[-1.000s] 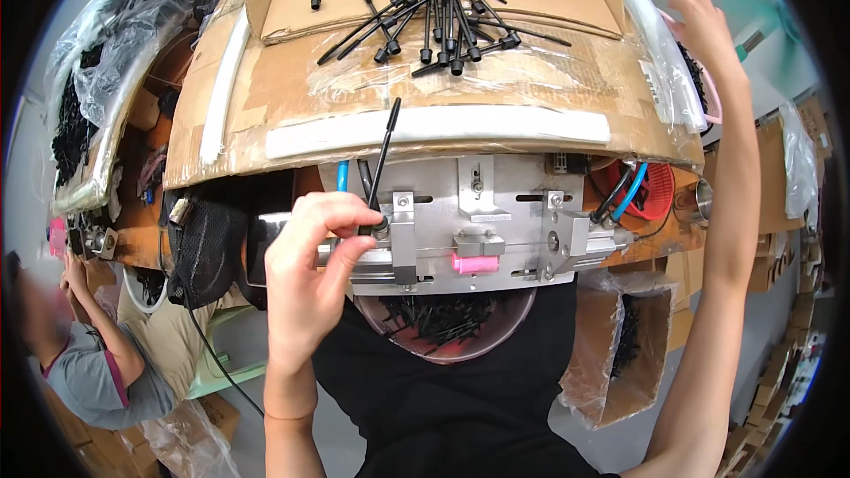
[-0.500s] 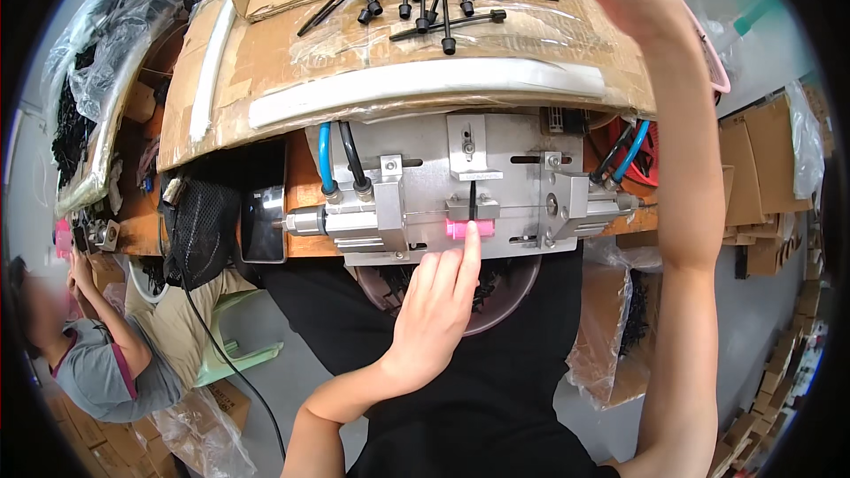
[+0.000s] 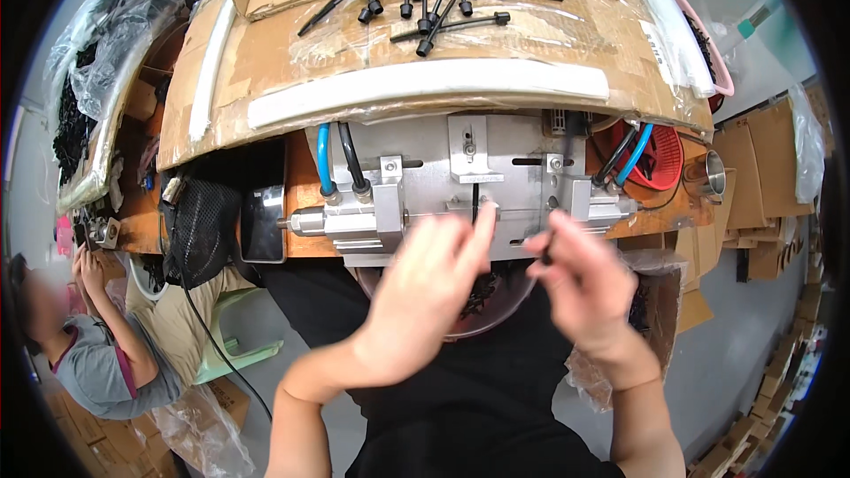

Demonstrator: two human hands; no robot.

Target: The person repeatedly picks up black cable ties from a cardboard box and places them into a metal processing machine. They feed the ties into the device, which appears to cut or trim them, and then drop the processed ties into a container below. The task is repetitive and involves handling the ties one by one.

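My left hand [image 3: 416,296] is over the front of the metal fixture [image 3: 425,146], blurred by motion. Its index finger reaches to the small middle block, and what lies under the fingers is hidden. A thin black rod [image 3: 475,190] stands in the fixture, below the upper bracket [image 3: 469,149]. To the right, my right hand [image 3: 589,279] pinches another dark, slender rod [image 3: 546,254] between thumb and fingers; motion smears its shape. Several black rods with knobbed ends [image 3: 425,0] lie on the cardboard above the fixture.
Metal cylinders [image 3: 363,228] with blue and black hoses flank the fixture. Below it a bowl [image 3: 491,314] holds black parts. A red basket [image 3: 660,159] and metal cup [image 3: 704,175] stand right; a dark phone-like slab [image 3: 264,217] lies left. Another person [image 3: 111,345] sits far left.
My right hand has come down from the cardboard to the fixture's right front, bringing a dark rod. My left hand shifted slightly; the pink piece under its finger no longer shows. One loose rod has tilted.
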